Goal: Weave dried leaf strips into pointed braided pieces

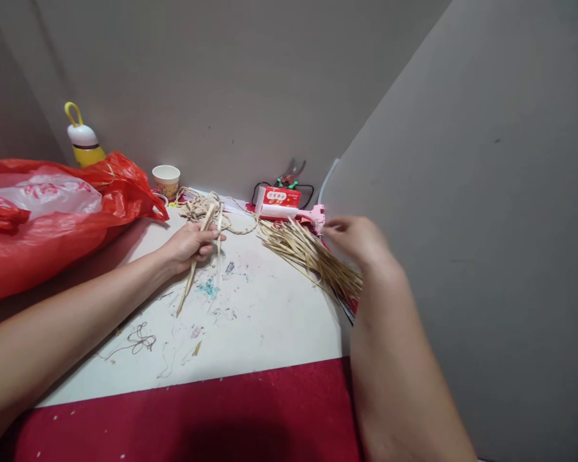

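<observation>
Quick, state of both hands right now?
Left hand: closed, holding pale strips.
Right hand: near the pink object; blurred, can't tell if it's gripping.

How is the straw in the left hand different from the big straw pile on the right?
The held straw is in the left hand, but the straw pile lies on the table. The held straw shows only a few pieces; the straw pile has lots. The held straw's main piece looks thicker than the straw pile's strands. Both are long and pale yellowish.

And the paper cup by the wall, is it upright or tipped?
Upright: the paper cup has its round rim on top, its printed side narrowing downward.
</observation>
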Demonstrator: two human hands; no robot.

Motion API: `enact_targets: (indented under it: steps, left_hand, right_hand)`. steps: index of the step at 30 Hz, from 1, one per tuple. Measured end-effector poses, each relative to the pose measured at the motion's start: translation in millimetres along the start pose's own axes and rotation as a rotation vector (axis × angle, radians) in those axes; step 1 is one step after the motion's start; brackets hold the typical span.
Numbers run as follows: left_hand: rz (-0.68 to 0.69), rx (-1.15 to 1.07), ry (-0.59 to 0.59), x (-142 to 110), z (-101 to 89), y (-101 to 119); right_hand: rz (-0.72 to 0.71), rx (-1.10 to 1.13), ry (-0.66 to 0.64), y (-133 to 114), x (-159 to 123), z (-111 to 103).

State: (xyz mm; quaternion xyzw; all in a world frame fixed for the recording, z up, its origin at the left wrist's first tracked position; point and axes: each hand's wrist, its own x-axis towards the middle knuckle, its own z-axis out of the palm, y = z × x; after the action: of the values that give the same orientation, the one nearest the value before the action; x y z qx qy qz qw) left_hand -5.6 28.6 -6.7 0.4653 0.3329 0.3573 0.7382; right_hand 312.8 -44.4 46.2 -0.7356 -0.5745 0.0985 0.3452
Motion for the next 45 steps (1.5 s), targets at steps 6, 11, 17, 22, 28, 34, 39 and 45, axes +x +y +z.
enact_targets:
  steps: [6,11,17,22,28,34,39,45]
  left_hand:
    - [-0.045,0.012,-0.063,-8,7.7,1]
    - [-0.03,0.049,-0.174,-14,12.9,-3]
    - [-0.041,0.032,-0.13,-11,11.7,-6]
    - [-0.069,-0.054,-0.015,-5,9.4,-6]
    - [-0.05,-0.05,0.037,-5,10.3,-4]
    - [0.008,0.015,0.089,-7,8.6,-1]
    - [0.053,-0.016,-0.062,-9,8.1,-7]
    - [0.044,-0.028,-0.234,-9,8.0,-14]
  right_hand:
    - [-0.163,0.235,-0.125,-69,-24,65]
    - [-0.159,0.611,-0.305,-98,-45,115]
    - [-0.086,0.746,-0.103,-96,-38,82]
    - [-0.214,0.301,0.459,-84,-34,-2]
    - [0.006,-0.35,0.232,-25,-11,-12]
    - [-0.123,-0.009,0.048,-45,-10,35]
    - [-0.091,0.582,-0.383,-96,-43,93]
    - [0.099,0.879,-0.578,-92,-55,138]
